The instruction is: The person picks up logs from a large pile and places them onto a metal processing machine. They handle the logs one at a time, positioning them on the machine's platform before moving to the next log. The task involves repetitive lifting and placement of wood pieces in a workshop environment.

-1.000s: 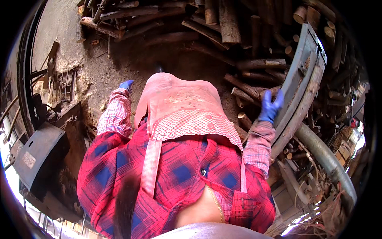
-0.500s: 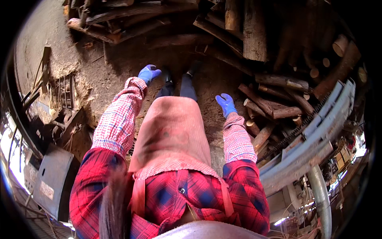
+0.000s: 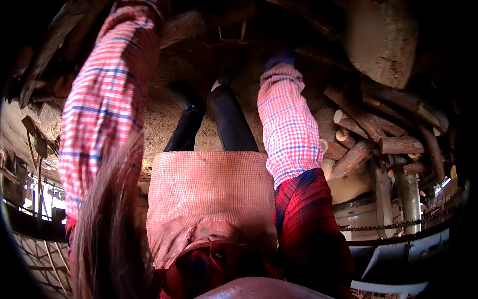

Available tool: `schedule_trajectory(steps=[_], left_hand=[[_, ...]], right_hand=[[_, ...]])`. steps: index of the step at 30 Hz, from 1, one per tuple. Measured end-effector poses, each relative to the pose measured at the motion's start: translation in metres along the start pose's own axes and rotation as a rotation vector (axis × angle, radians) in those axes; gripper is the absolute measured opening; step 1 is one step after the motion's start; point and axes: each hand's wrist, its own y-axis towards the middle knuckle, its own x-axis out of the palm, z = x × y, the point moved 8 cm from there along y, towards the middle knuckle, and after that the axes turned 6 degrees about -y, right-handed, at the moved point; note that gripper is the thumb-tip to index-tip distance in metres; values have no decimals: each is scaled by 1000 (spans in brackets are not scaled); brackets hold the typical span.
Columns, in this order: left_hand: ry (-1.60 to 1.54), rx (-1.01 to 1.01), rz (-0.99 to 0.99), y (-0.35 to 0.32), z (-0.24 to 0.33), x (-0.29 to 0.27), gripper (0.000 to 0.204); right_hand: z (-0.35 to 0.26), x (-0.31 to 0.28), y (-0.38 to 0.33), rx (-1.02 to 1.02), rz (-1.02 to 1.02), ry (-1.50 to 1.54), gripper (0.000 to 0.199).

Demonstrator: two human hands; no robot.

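My left arm, in a checked sleeve cover (image 3: 107,94), reaches far forward to the top edge, near a log (image 3: 184,27). Its hand does not show there. My right arm stretches forward as well. At its end, my right hand (image 3: 280,59) in a blue glove is mostly lost in shadow; its fingers, and anything in them, cannot be made out. Ahead and to the right of it stands a thick log (image 3: 383,45) with pale wood, close to the camera and blurred.
Cut logs (image 3: 361,124) lie heaped at my right. A blue-grey metal frame (image 3: 398,256) with a chain runs along the lower right. Dirt floor (image 3: 154,129) lies around my feet, and a wooden-handled tool (image 3: 35,149) leans at the left. My pink apron (image 3: 209,189) hangs in front.
I have bent forward, and the view has moved nearer the log heap. Both arms have reached out and up the picture; the left hand has left view and the right has gone into shadow.
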Motion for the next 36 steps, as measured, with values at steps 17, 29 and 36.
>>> schedule_trajectory(steps=[17, 29, 36], left_hand=[[-1400, -1, -962, -309, 279, 62, 60], [-1247, -535, -875, -544, 160, -61, 45], [-1620, -556, -921, -610, 82, -84, 50]], right_hand=[[-19, -132, -208, -12, -421, 530, 63], [57, -210, -414, 255, -504, 216, 56], [44, -184, -527, 3, -701, 78, 49]])
